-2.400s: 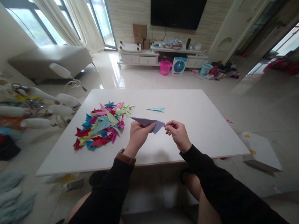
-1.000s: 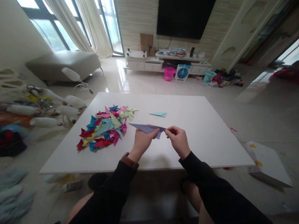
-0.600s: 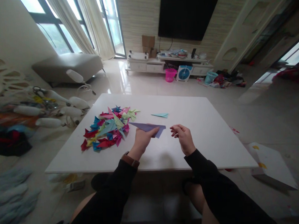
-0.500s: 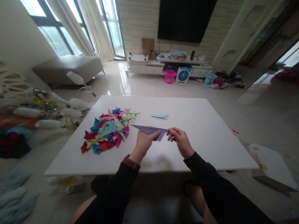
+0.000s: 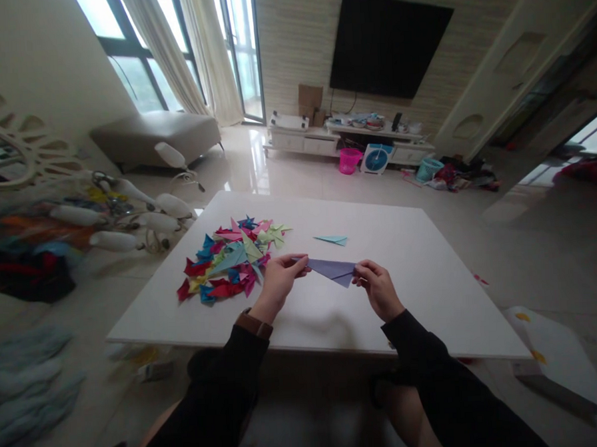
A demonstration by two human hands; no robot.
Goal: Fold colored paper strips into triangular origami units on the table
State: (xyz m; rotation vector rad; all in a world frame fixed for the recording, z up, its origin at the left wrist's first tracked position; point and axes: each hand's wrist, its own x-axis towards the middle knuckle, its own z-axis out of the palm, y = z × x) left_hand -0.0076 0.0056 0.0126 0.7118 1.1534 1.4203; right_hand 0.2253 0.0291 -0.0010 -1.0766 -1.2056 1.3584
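A purple folded paper [image 5: 332,270], a long pointed shape with a crease line across it, is held up over the table between both hands. My left hand [image 5: 280,282] pinches its left tip between thumb and fingers. At the wider right end, my right hand [image 5: 378,287] grips the paper's edge with thumb and fingertips. Beyond the hands a light-blue folded paper [image 5: 332,240] lies flat on the table. To the left of my left hand sits a heap of colourful folded paper pieces [image 5: 230,257], in red, blue, pink, yellow and green.
The white table [image 5: 423,310] spans the space before me. A white box [image 5: 560,353] stands on the floor at its right. Left of the table are white lamp arms [image 5: 153,221]. Farther back are a pink basket [image 5: 349,161] and a blue fan [image 5: 376,159].
My left hand has shifted from the paper's middle to its left tip. My right hand stays at the right end. The view has swung slightly left.
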